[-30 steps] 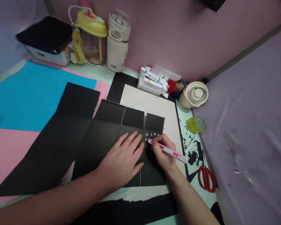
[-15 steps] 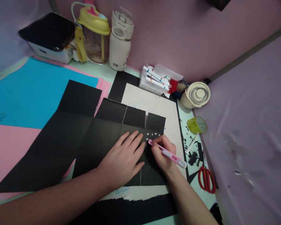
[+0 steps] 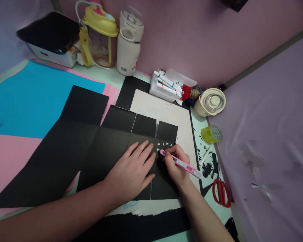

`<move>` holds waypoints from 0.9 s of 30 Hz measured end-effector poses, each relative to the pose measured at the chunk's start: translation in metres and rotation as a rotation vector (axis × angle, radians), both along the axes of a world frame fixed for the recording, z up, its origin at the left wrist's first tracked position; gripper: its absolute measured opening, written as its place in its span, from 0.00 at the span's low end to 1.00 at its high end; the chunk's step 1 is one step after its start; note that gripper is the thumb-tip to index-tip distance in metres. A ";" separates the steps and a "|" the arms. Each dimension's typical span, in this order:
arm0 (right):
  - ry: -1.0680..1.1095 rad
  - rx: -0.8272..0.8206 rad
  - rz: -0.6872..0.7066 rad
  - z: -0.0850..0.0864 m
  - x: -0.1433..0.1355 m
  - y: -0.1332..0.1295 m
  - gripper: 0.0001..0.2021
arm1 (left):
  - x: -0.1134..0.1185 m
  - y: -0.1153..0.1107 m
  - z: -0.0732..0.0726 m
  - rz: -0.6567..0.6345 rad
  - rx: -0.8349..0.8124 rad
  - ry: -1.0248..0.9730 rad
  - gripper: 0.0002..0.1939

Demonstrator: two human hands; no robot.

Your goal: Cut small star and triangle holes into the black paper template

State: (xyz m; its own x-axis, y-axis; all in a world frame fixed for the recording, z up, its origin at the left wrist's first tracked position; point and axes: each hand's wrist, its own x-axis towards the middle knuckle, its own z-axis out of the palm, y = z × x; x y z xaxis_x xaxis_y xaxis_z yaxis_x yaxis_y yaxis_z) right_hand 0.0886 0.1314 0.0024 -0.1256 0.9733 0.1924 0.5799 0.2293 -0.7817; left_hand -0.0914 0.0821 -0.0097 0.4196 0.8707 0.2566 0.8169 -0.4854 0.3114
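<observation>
A large creased sheet of black card [image 3: 101,148] with slit flaps along its far edge lies in front of me. My left hand [image 3: 132,168] rests flat on it, fingers spread. In my right hand [image 3: 178,164] is a pink utility knife [image 3: 183,164], gripped like a pen. Its front end meets the card just right of my left fingertips; the blade itself I cannot make out. Small cut-out shapes [image 3: 164,144], a star and several triangles, show white just beyond the knife tip. Beneath the card lies a whitish board [image 3: 184,124].
Red-handled scissors [image 3: 221,193], black paper scraps [image 3: 207,169] and a roll of green tape [image 3: 211,134] lie at the right. A box of markers [image 3: 166,87], a white bottle [image 3: 128,43] and a yellow-lidded cup [image 3: 101,37] stand along the back. Blue paper [image 3: 45,97] lies left.
The whole view has shifted very slightly. Both hands and the utility knife keep the same places on the black card.
</observation>
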 end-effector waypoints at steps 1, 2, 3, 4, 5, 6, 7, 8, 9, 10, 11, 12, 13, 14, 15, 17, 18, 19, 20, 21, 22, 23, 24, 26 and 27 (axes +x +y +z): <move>-0.001 0.001 0.001 0.000 0.000 0.000 0.08 | 0.000 0.000 0.000 0.000 0.000 -0.001 0.25; -0.003 0.001 0.001 0.000 -0.001 0.001 0.08 | 0.000 0.000 0.000 0.000 -0.001 -0.002 0.25; -0.007 0.002 0.000 0.001 -0.001 0.001 0.08 | 0.000 0.000 0.000 0.000 -0.001 -0.002 0.25; -0.012 0.005 -0.002 0.001 -0.002 0.001 0.08 | 0.000 0.001 0.000 0.001 0.000 -0.001 0.25; -0.017 0.009 -0.004 0.001 -0.002 0.002 0.08 | 0.000 0.001 0.000 0.001 0.000 -0.001 0.25; -0.021 0.014 -0.006 0.001 -0.003 0.002 0.08 | 0.000 0.001 0.001 -0.001 0.001 -0.001 0.24; -0.025 0.018 -0.006 0.001 -0.003 0.001 0.08 | 0.000 0.001 0.001 -0.002 0.001 -0.002 0.24; -0.028 0.022 -0.006 0.002 -0.004 0.001 0.08 | 0.000 0.001 0.001 -0.003 0.000 -0.002 0.24; -0.031 0.026 -0.008 0.002 -0.004 0.001 0.09 | 0.000 0.001 0.001 -0.003 -0.001 -0.002 0.25; -0.033 0.028 -0.010 0.002 -0.004 0.000 0.08 | 0.000 0.001 0.000 -0.003 -0.002 -0.001 0.25; -0.035 0.029 -0.012 0.002 -0.004 0.000 0.08 | 0.000 0.001 0.000 -0.003 -0.003 0.000 0.25; -0.035 0.031 -0.011 0.002 -0.004 -0.001 0.08 | 0.001 0.001 0.000 -0.001 -0.003 0.001 0.25; -0.030 0.031 -0.008 0.002 -0.005 -0.001 0.08 | 0.001 0.001 0.000 0.000 -0.004 0.002 0.25; -0.021 0.029 -0.005 0.002 -0.005 -0.001 0.08 | 0.001 0.001 0.000 0.000 -0.005 0.002 0.25; -0.010 0.025 -0.002 0.002 -0.005 -0.001 0.08 | 0.001 0.001 0.000 0.000 -0.007 0.002 0.25; 0.013 0.007 0.001 0.002 -0.006 -0.001 0.08 | 0.001 0.000 0.000 0.002 -0.008 0.002 0.25; 0.024 -0.004 -0.001 0.002 -0.006 -0.001 0.08 | 0.001 0.000 0.000 0.002 -0.007 0.003 0.25; 0.033 -0.016 -0.004 0.002 -0.006 -0.001 0.08 | 0.001 0.000 0.001 0.003 -0.007 0.002 0.25; 0.042 -0.029 -0.005 0.002 -0.006 -0.001 0.08 | 0.001 0.000 0.001 0.004 -0.005 0.002 0.25; 0.054 -0.044 -0.008 0.002 -0.006 0.000 0.08 | 0.001 0.000 0.001 0.004 -0.005 0.003 0.25; 0.068 -0.061 -0.015 0.002 -0.005 0.000 0.08 | 0.001 0.000 0.001 0.004 -0.005 0.002 0.25; 0.083 -0.076 -0.025 0.001 -0.005 0.000 0.09 | 0.001 0.001 0.001 0.003 -0.004 0.002 0.25; 0.097 -0.089 -0.035 0.001 -0.005 0.000 0.09 | 0.000 0.001 0.001 0.002 -0.003 0.001 0.25; 0.116 -0.096 -0.050 0.001 -0.005 0.001 0.09 | 0.000 0.001 0.001 0.000 0.001 0.000 0.25; 0.121 -0.093 -0.053 0.001 -0.005 0.001 0.09 | 0.000 0.001 0.001 0.000 0.002 0.000 0.24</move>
